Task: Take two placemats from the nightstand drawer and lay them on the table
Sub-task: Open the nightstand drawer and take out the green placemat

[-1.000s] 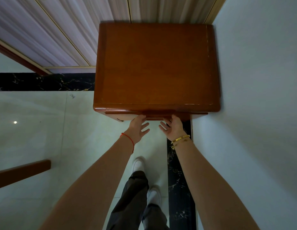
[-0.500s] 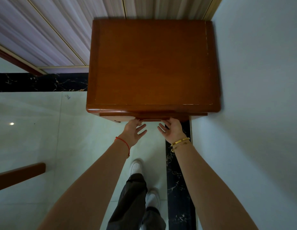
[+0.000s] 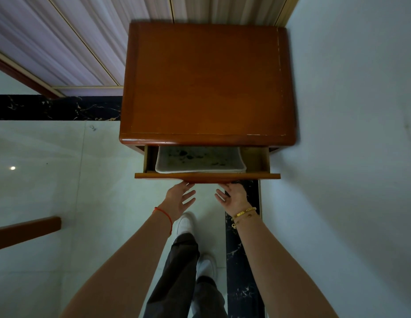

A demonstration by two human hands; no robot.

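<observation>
A brown wooden nightstand (image 3: 206,83) stands against the wall below me. Its top drawer (image 3: 206,176) is pulled partly out. Inside lies a pale placemat stack (image 3: 199,160) with dark marks on the top mat; its far part is hidden under the nightstand top. My left hand (image 3: 179,199) and my right hand (image 3: 233,197) reach under the drawer's front edge, fingertips touching its underside, fingers spread, palms up. Neither hand holds a mat.
A white wall (image 3: 351,134) runs close along the right of the nightstand. Striped panelling (image 3: 69,42) is behind and to the left. Pale floor tiles (image 3: 62,180) with a black marble strip (image 3: 243,260) lie below. A wooden edge (image 3: 25,231) juts in at left. My feet (image 3: 186,223) stand in front.
The drawer was shut and has slid out toward me, showing the placemats. Both hands moved back with its front edge.
</observation>
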